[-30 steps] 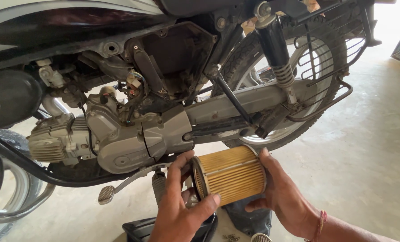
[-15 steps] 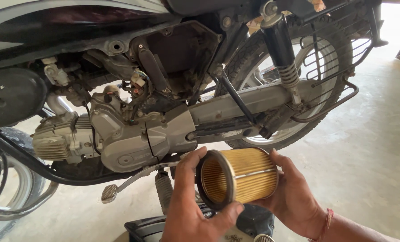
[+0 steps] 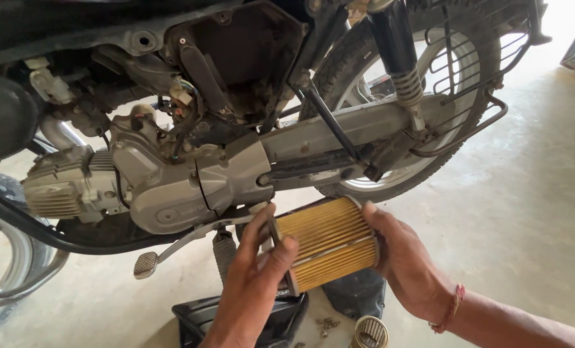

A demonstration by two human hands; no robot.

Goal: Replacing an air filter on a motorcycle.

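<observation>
1. Yellow pleated cylindrical air filter with metal end caps [image 3: 326,243] sits between your two hands, just below the motorcycle's silver engine case [image 3: 171,187].
2. Your left hand [image 3: 252,290] has its fingers curled over the near end cap; your right hand [image 3: 403,261] cups the far end.
3. Its long axis runs left to right, tilted slightly, so both hands are equally close.
</observation>
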